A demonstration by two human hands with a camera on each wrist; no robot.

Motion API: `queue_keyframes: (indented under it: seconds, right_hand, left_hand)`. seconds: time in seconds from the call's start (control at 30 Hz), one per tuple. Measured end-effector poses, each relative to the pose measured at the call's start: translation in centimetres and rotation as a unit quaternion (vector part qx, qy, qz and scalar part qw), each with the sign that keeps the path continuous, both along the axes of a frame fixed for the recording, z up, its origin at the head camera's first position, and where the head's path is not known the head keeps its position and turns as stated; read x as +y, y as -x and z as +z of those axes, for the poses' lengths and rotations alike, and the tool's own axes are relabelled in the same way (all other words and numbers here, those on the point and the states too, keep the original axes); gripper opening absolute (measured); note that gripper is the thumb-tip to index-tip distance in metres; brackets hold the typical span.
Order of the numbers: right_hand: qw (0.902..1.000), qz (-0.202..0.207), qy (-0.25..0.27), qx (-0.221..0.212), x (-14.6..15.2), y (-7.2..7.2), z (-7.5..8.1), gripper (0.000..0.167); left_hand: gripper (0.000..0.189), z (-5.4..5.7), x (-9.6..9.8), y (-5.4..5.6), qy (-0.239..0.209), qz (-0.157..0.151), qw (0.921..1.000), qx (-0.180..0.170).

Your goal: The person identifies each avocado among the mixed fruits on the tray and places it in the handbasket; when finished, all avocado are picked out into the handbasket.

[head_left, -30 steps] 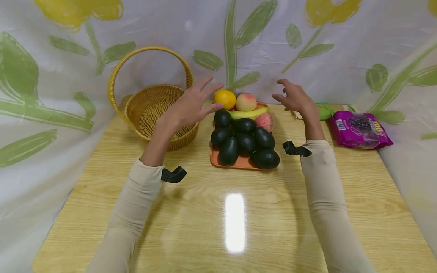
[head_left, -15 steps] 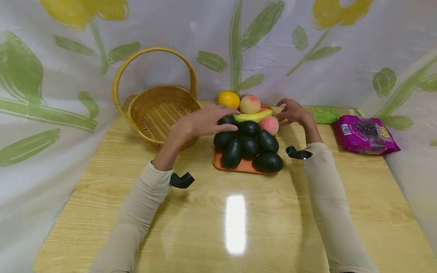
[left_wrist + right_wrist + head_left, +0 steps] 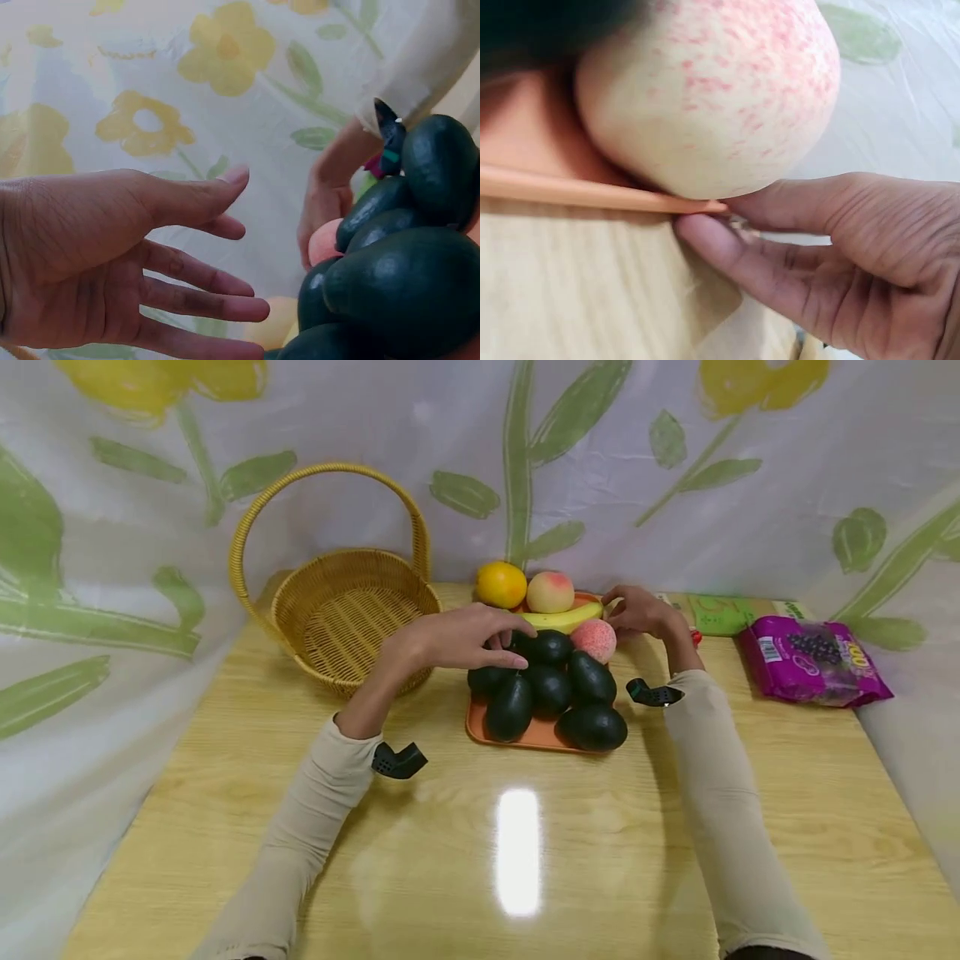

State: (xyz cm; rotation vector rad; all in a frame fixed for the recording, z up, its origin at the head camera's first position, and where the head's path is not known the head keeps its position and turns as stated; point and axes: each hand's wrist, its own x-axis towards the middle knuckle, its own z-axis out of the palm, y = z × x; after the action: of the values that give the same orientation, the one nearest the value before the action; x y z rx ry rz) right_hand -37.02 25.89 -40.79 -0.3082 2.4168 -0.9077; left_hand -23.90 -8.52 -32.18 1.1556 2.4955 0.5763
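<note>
An orange tray [image 3: 536, 737] on the table bears several dark green avocados [image 3: 510, 708], a yellow banana [image 3: 561, 619] and a speckled pink peach [image 3: 595, 641]. At its far end are a second peach [image 3: 551, 592] and a lemon-like yellow-orange fruit [image 3: 501, 585]. My right hand [image 3: 637, 612] is at the tray's far right; in the right wrist view its thumb and finger pinch the tray rim [image 3: 570, 193] below the speckled peach. Over the left avocados hovers my left hand [image 3: 465, 637], holding nothing, its fingers loosely spread in the left wrist view.
A wicker basket [image 3: 296, 652] with a tall handle stands left of the tray, beside my left hand. Rightward lie a purple packet [image 3: 813, 660] with a grape picture and a flat green package [image 3: 731, 614]. A patterned white curtain [image 3: 360, 418] hangs behind the table.
Both hands have come down to the tray. My left hand moved right and nearer over the avocados; my right hand dropped and took hold of the tray rim.
</note>
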Motion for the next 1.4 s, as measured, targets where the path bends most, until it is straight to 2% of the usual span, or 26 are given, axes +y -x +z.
queue_keyframes:
  seconds: [0.2,0.27,0.37,0.53,0.77,0.93,1.17,1.4]
  right_hand:
    - [0.9992,-0.003,-0.003,-0.039,1.0,-0.5,-0.1,0.052]
    - [0.9989,-0.003,-0.003,-0.046,1.1,-0.8,-0.1,0.052]
    - [0.9990,0.005,-0.002,-0.044,1.1,-1.1,0.4,0.051]
    - [0.9995,0.013,-0.008,-0.028,0.2,-1.8,0.7,0.054]
    - [0.9996,-0.011,-0.017,-0.018,0.8,-2.9,0.5,0.053]
    - [0.9995,-0.025,-0.007,-0.016,1.4,-2.9,1.0,0.052]
    - [0.9998,-0.011,-0.016,0.001,0.9,-2.3,1.7,0.049]
    - [0.9997,-0.016,-0.019,-0.006,0.3,-2.7,1.3,0.051]
  left_hand:
    - [0.049,-0.4,1.4,-0.9,0.028,-0.042,0.9987,0.010]
    - [0.047,-0.4,1.7,-1.3,0.039,-0.045,0.9981,0.014]
    - [0.047,-0.2,1.9,-2.2,0.058,-0.033,0.9975,0.023]
    - [0.053,0.1,2.3,-3.7,0.094,-0.009,0.9954,0.017]
    - [0.065,-0.5,3.6,-4.7,0.121,0.002,0.9924,0.024]
    - [0.068,-0.5,4.3,-5.2,0.134,0.015,0.9902,0.035]
    - [0.079,-0.4,4.9,-6.0,0.177,0.044,0.9821,0.047]
    - [0.080,-0.8,5.3,-7.7,0.211,0.070,0.9740,0.045]
